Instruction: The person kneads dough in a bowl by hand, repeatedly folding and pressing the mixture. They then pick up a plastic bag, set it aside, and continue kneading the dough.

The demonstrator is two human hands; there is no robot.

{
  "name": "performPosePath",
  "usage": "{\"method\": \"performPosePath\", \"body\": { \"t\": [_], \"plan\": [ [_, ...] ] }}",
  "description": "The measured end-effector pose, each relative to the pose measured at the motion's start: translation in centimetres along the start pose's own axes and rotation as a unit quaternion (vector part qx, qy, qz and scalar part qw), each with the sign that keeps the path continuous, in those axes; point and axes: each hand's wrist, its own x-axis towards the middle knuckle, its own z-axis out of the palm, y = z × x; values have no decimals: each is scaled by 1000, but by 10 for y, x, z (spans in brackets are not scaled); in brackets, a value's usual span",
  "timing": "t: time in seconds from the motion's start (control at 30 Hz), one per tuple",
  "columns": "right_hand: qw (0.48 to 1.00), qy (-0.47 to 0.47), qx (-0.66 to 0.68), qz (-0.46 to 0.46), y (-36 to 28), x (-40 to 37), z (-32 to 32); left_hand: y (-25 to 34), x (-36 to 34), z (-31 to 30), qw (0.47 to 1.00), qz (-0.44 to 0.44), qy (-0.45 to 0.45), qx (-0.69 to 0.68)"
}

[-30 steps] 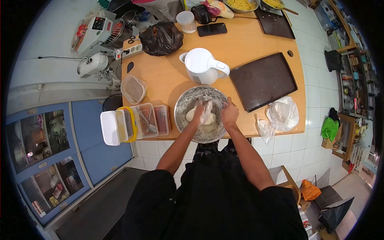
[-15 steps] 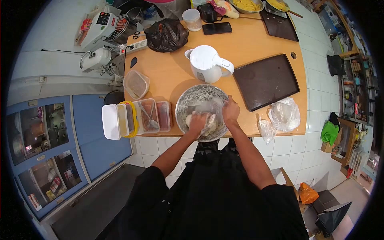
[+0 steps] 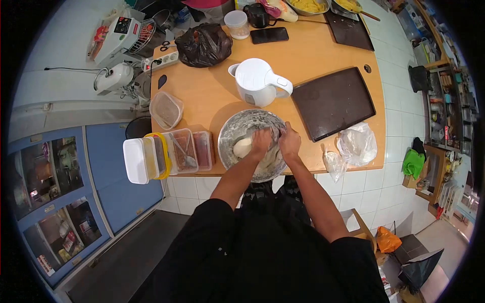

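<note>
A metal mixing bowl [image 3: 233, 120], its inner wall smeared with flour and wet dough, stands at the table's near edge. Inside it, toward the left, lies a smooth pale lump of dough [image 3: 242, 147]. My left hand [image 3: 261, 142] is down in the bowl, just right of that lump, near the right inner wall. Its fingers are curled, and what they hold, if anything, is hidden. With my right hand [image 3: 290, 143] I grip the bowl's right rim. Directly behind the bowl stands a white electric kettle [image 3: 255, 76].
Lidded plastic containers [image 3: 135, 160] and an open tub [image 3: 166, 110] stand on the left. To the right are a dark baking tray [image 3: 333, 103] and clear plastic bags [image 3: 357, 144]. A black plastic bag [image 3: 204, 45], a phone [image 3: 269, 35] and a jar [image 3: 236, 24] sit farther back.
My left hand has moved off the dough, rightward and up toward the bowl's right wall, uncovering the lump. My right hand stays on the rim. The whole view has shifted slightly.
</note>
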Motion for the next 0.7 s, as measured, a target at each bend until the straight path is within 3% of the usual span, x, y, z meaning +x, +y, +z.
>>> {"method": "performPosePath", "body": {
  "t": [0.03,0.13,0.2,0.27,0.3,0.4,0.43,0.53,0.57,0.67,0.7],
  "plan": [
    [1000,5,3,-7,1,1,-1,-6,9,12,998,-53,19,-10],
    [999,24,8,-30,0,3,-2,-49,34,75,930,-133,317,-129],
    [999,20,8,-30,2,-7,-1,-53,18,72,916,-164,320,-178],
    [1000,18,10,-20,1,-3,-1,-23,7,0,955,-164,147,-201],
    [1000,16,11,-16,2,-7,1,-9,3,-25,990,-124,37,-50],
    [1000,12,5,-10,-1,-6,0,-28,-13,-32,989,132,10,-71],
    [1000,4,-1,-5,-4,-7,-2,-32,-11,-45,984,101,-107,-99],
    [1000,-4,-6,-1,-5,-5,-4,-37,-39,-72,975,157,-57,148],
    [1000,-7,-6,-5,-4,-5,-2,-46,-40,-81,967,215,-31,134],
    [999,7,-4,-31,-4,-1,0,-51,-53,-128,938,180,-220,-197],
    [999,-12,-15,-25,-7,-1,-2,-45,-58,-149,932,151,-239,-227]
  ]
}}
